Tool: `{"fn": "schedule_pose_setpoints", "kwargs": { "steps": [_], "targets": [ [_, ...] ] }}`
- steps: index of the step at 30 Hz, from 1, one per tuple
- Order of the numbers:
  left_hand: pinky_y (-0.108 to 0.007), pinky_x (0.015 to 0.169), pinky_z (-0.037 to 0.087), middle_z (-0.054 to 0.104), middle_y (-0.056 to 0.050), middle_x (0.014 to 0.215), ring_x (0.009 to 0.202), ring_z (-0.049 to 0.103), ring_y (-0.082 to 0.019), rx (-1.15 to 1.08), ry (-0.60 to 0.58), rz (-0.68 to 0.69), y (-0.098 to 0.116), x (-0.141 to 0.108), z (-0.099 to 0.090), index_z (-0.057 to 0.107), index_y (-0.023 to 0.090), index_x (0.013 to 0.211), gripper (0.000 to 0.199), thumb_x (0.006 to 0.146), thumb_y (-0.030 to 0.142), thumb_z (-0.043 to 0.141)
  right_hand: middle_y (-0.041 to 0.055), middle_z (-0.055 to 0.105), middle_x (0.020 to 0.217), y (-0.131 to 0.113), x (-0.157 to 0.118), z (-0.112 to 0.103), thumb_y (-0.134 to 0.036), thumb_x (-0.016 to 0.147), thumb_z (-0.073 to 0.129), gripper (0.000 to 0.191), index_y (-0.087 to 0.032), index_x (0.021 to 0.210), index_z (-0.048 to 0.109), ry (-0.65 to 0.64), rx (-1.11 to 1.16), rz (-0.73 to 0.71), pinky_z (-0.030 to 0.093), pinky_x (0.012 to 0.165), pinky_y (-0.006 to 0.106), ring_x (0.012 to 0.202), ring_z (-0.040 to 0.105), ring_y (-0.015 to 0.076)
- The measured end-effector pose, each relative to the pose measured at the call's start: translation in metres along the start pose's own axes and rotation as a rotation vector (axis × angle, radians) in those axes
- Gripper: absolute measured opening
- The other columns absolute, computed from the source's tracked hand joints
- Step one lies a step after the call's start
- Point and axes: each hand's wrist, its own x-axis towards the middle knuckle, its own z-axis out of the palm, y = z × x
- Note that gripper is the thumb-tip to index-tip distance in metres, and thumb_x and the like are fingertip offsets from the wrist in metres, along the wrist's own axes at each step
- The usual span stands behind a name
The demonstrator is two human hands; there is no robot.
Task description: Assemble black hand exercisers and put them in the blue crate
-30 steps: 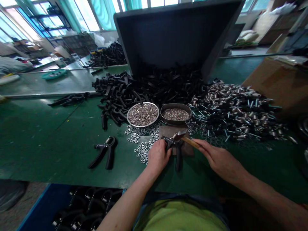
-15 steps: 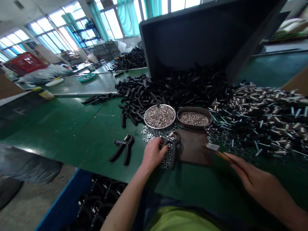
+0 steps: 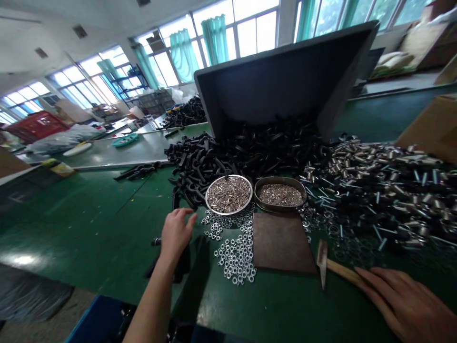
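Note:
My left hand (image 3: 177,233) is above the green table at the left of the loose nuts, fingers apart and nothing seen in them. Beneath it, a black hand grip (image 3: 183,267) is partly hidden by my hand and forearm. At the lower right, my right hand (image 3: 410,295) lies over the wooden handle of a hammer (image 3: 322,262), whose head rests on the table. Between the hands are many nuts (image 3: 237,259) and a bare brown plate (image 3: 282,242). Behind them stand a round dish of small pins (image 3: 229,194) and an oval tin of small metal parts (image 3: 280,194).
A large dark bin (image 3: 271,90) lies tipped behind a heap of black handles (image 3: 200,159). Springs and bolts (image 3: 392,186) cover the right side. A cardboard box (image 3: 432,128) sits at the right edge, a blue crate (image 3: 85,319) at the lower left.
My left hand has moved left from the nuts, and the grip it held is no longer over them. My right hand has lowered the hammer to the table, right of the plate. The view has tilted up.

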Motion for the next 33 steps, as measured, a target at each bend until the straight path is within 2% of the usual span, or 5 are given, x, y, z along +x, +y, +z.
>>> {"fn": "schedule_pose_setpoints", "kwargs": {
  "steps": [8,15,19,24,33],
  "targets": [
    [-0.036,0.103,0.035,0.050,-0.007,0.134,0.124,0.041,-0.025,-0.212,-0.036,0.414,0.168,0.150,0.081,0.061,0.024,0.119,0.037,0.082,0.027,0.059,0.0074,0.066,0.089,-0.018,0.054,-0.001,-0.027,0.090,0.042,0.027,-0.021,0.097,0.067,0.042,0.040,-0.147,0.049,0.071,0.030,0.079,0.061,0.0171],
    [-0.038,0.092,0.043,0.066,-0.009,0.100,0.100,0.060,-0.026,-0.389,-0.101,0.316,0.205,0.189,0.109,0.073,0.019,0.090,0.018,0.077,0.019,0.061,0.0069,0.066,0.090,-0.010,0.083,-0.011,-0.022,0.091,0.042,0.025,-0.020,0.094,0.067,-0.081,0.185,0.058,0.050,0.072,0.029,0.082,0.059,0.0168],
    [-0.035,0.087,0.047,0.066,-0.004,0.088,0.089,0.063,-0.020,-0.716,-0.093,0.187,0.198,0.163,0.083,0.066,0.018,0.097,0.022,0.077,0.027,0.062,0.0087,0.066,0.092,0.021,0.123,-0.006,-0.027,0.092,0.040,0.028,-0.018,0.094,0.067,-0.118,0.098,0.145,0.047,0.078,0.036,0.088,0.056,0.0211],
    [-0.038,0.088,0.050,0.061,0.001,0.080,0.073,0.063,-0.012,-1.718,-0.439,-0.247,0.164,0.084,0.033,0.056,0.016,0.089,0.021,0.071,0.020,0.067,0.0137,0.066,0.082,0.057,0.188,0.021,-0.022,0.086,0.047,0.027,-0.015,0.071,0.068,-0.211,-0.054,0.306,0.041,0.073,0.036,0.092,0.053,0.0259],
    [-0.030,0.073,0.051,0.055,0.004,0.069,0.062,0.054,-0.009,-1.692,-0.368,-0.493,0.073,-0.039,0.002,0.057,0.019,0.083,0.019,0.066,0.019,0.065,0.0122,0.057,0.064,0.079,0.215,0.054,-0.021,0.070,0.065,0.035,-0.016,0.042,0.044,-0.259,0.058,0.421,0.035,0.072,0.044,0.096,0.054,0.0321]
  ]
}}
